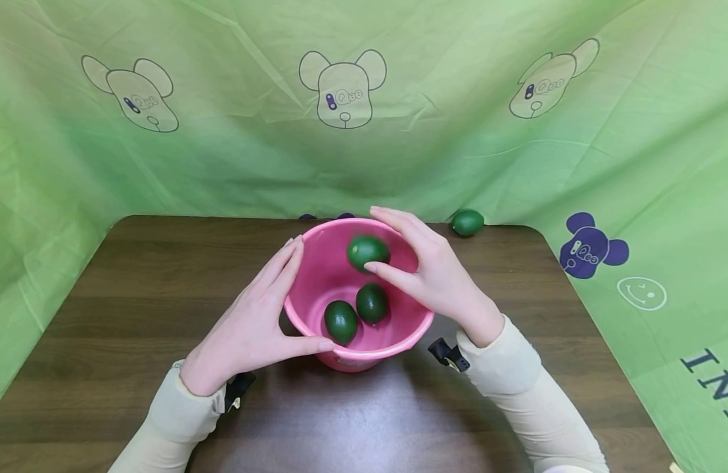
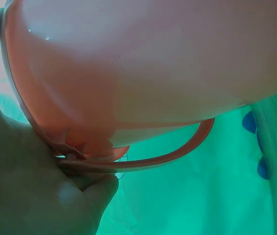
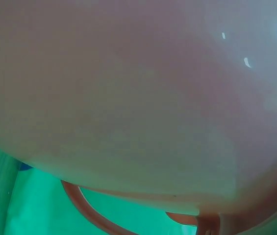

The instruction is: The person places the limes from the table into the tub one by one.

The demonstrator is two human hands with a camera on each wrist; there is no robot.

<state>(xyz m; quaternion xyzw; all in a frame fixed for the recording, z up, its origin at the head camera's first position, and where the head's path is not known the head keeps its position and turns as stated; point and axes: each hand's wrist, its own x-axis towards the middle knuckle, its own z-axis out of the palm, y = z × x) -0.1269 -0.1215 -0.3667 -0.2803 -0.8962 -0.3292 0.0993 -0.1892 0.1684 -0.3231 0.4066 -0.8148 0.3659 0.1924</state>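
In the head view, a pink bucket [image 1: 305,282] stands on the table, tilted slightly toward me. Two dark green limes, a left lime [image 1: 341,322] and a right lime [image 1: 372,303], lie at its bottom. A third lime [image 1: 364,251] shows higher up inside the mouth. My right hand [image 1: 437,269] spreads over the right rim, its thumb overlapping that lime's lower edge and its fingers apart from it. My left hand [image 1: 257,322] holds the left rim, thumb along the front; the left wrist view shows its fingertips by the handle [image 2: 177,154].
Another lime [image 1: 467,222] sits at the table's back right edge, against the green printed cloth [image 1: 234,164] that hangs behind and beside the brown wooden table [image 1: 133,315]. In the right wrist view, the bucket's outer wall fills most of the frame.
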